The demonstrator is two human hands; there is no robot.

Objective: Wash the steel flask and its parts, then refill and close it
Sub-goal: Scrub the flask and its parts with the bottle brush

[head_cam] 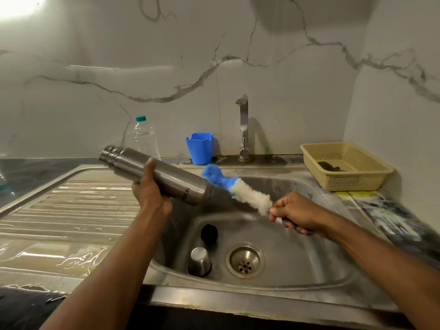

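The left hand (148, 194) wraps the steel flask (154, 173) at mid-body, holding it tilted over the sink (309, 270), while the right hand (294, 214) pinches the bottle brush (238, 188) by its handle. Wet, smooth steel looks slippery; that full mid-body grip seems safest.

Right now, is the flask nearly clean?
Not yet. Done: the steel cup and black stopper are off, in the sink. In hand: left hand holds the flask, right hand scrubs it with the brush. Left: rinsing, refilling, closing.
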